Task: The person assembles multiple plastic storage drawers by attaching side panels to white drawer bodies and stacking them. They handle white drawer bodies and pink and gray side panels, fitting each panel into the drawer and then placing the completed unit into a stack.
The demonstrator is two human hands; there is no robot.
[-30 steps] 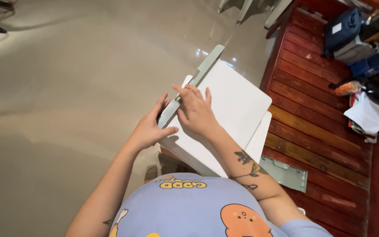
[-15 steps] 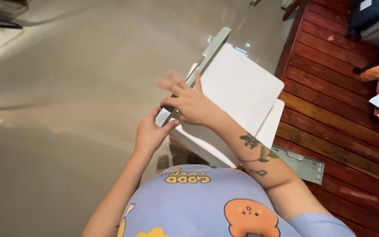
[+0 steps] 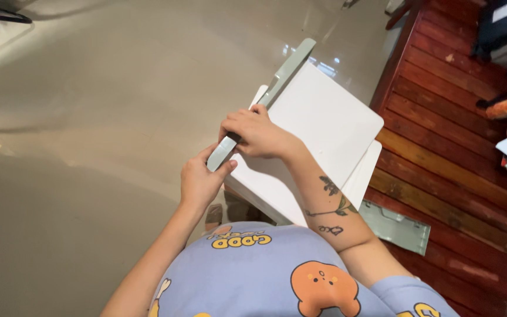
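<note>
The left hand pinches the near end of a grey rail. The right hand presses it, fingers curled over it, against the white panel's edge. It looks seated but not yet fixed.

Two bare hands show: the left hand at about seven o'clock of centre and the right hand near centre. One long grey-green flat strip lies along one white square panel. One grey-green metal bracket lies at four o'clock on one red-brown slatted wooden platform.
</note>
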